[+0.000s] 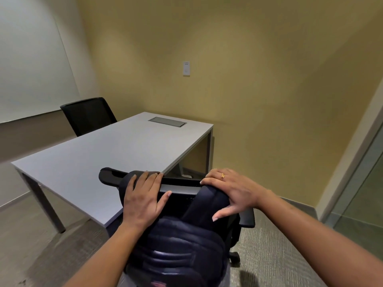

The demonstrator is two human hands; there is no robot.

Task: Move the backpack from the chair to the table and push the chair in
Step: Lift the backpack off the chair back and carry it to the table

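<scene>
A dark navy padded backpack [176,251] stands on a black office chair [247,219], leaning against its backrest. The backrest's top edge [109,176] is close to the near corner of the grey table [99,154]. My left hand [143,197] lies over the backpack's left shoulder strap, fingers reaching the backrest top. My right hand [232,191], with a gold ring, is curled over the right strap at the backpack's top. The chair's seat is hidden under the backpack.
A second black chair [88,116] stands at the table's far side by a whiteboard [31,69]. A cable hatch [167,122] is set into the tabletop. The yellow wall carries a white switch [186,68]. A glass partition [364,193] is at the right.
</scene>
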